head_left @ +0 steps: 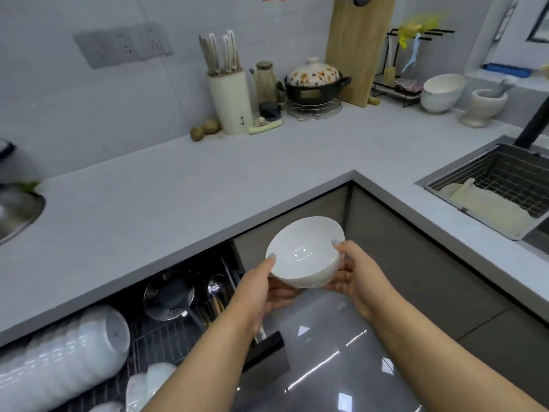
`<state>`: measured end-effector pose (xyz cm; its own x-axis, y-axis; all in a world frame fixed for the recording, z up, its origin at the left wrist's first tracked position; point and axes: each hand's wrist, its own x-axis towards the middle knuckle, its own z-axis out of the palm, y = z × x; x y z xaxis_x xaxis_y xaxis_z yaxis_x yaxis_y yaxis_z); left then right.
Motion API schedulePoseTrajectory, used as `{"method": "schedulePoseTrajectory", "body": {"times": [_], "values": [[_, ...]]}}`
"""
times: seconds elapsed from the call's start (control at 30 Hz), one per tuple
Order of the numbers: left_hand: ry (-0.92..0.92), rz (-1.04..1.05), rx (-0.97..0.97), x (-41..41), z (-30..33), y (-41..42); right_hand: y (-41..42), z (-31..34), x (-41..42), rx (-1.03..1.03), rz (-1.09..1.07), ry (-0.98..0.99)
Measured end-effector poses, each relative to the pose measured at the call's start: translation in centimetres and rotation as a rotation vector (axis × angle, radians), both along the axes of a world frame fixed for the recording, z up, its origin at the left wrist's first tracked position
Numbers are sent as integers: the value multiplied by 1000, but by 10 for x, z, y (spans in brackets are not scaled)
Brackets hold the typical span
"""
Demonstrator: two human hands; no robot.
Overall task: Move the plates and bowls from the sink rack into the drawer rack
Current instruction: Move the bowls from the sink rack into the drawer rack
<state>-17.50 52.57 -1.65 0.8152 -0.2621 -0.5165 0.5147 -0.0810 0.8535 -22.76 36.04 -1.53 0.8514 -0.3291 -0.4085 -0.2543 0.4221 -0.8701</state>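
I see the round white glazed ceramic bowl (304, 254) held in the air between both hands, tilted with its hollow toward me. My left hand (258, 288) grips its near-left edge, thumb on the rim and fingers curled beneath, while my right hand (358, 276) clasps the right side likewise. Below and left of my left hand lies the open dark wire drawer rack (154, 337) with its row of stacked white bowls (59, 358); far right of my right hand sits the metal mesh sink rack (505, 179).

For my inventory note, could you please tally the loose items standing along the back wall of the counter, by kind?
Knife block: 1
Clay pot: 1
Cutting board: 1
Mortar: 1
Potatoes: 2
Total: 6
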Motion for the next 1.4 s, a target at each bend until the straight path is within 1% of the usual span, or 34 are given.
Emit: {"method": "schedulePoseTrajectory", "body": {"times": [0.07, 0.2, 0.27, 0.33, 0.43, 0.47, 0.57, 0.67, 0.77, 0.83, 0.93, 1.1, 1.4], "values": [[3, 84, 29, 4, -8, 33, 25, 2, 8, -36, 61, 15], [40, 159, 150, 6, -31, 106, 80, -9, 25, -142, 177, 62], [26, 196, 238, 5, -45, 147, 109, -19, 32, -211, 234, 84], [-24, 200, 409, 4, -61, 187, 135, -32, 39, -280, 281, 118], [-100, 114, 736, -2, -78, 243, 172, -51, 49, -389, 332, 174], [-113, 102, 801, -6, -84, 260, 184, -58, 52, -428, 346, 195], [-109, 58, 931, -18, -102, 305, 217, -76, 63, -581, 396, 264], [-143, -33, 1068, -28, -124, 342, 241, -98, 71, -719, 488, 329], [-163, -214, 1228, -41, -140, 366, 261, -118, 76, -819, 600, 401], [-180, -307, 1296, -50, -144, 375, 273, -130, 81, -891, 698, 457], [-278, -357, 1318, -50, -146, 380, 287, -146, 87, -962, 808, 522], [-343, -482, 1198, -41, -147, 385, 310, -168, 95, -994, 915, 585], [-353, -439, 1125, -40, -151, 386, 332, -197, 101, -973, 1003, 695]]}}
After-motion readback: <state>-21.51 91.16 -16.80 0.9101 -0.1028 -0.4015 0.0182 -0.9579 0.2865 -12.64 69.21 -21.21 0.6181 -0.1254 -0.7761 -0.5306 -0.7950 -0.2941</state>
